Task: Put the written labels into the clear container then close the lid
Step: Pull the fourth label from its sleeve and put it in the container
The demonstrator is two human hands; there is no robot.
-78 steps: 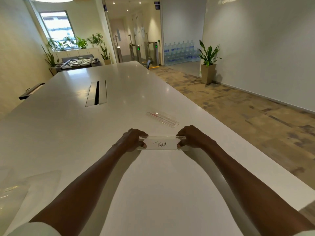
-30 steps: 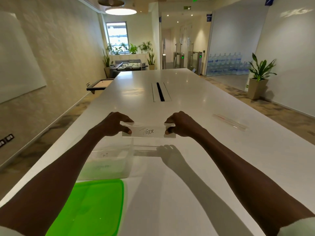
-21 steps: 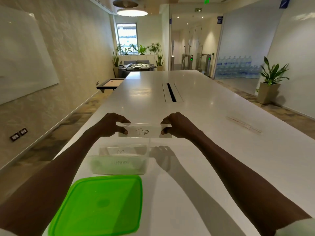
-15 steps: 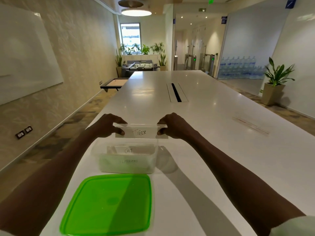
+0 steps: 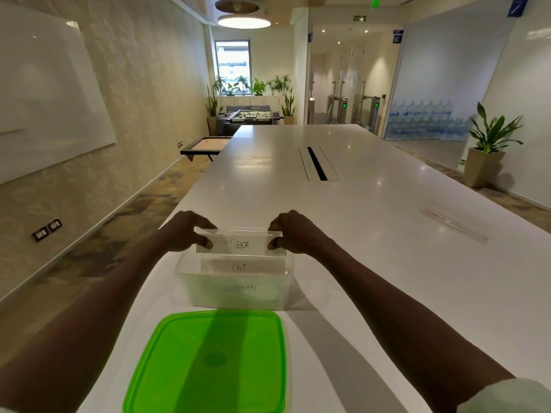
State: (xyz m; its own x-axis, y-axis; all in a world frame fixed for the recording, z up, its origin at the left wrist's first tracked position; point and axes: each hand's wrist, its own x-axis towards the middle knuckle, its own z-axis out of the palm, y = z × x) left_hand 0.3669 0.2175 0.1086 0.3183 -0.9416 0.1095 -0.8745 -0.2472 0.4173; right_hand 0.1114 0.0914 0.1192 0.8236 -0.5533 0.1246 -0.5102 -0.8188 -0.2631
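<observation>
A white label reading TIGER (image 5: 238, 245) sits in a clear sleeve, held upright over the far side of the clear container (image 5: 190, 289). My left hand (image 5: 187, 231) pinches its left end and my right hand (image 5: 290, 231) pinches its right end. Inside the container stands a label reading CAT (image 5: 240, 267), and a third label, ELEPHANT (image 5: 240, 288), shows through the front wall. The green lid (image 5: 208, 365) lies flat on the table just in front of the container, nearer to me.
The long white table (image 5: 357, 222) has a cable slot (image 5: 317, 163) in its middle and a clear ruler-like strip (image 5: 453, 225) at the right. The table's left edge runs close beside the container. A potted plant (image 5: 489, 144) stands on the floor at right.
Both hands carried the TIGER label leftward from the bare table to above the container. The view swung left, bringing container and green lid into sight.
</observation>
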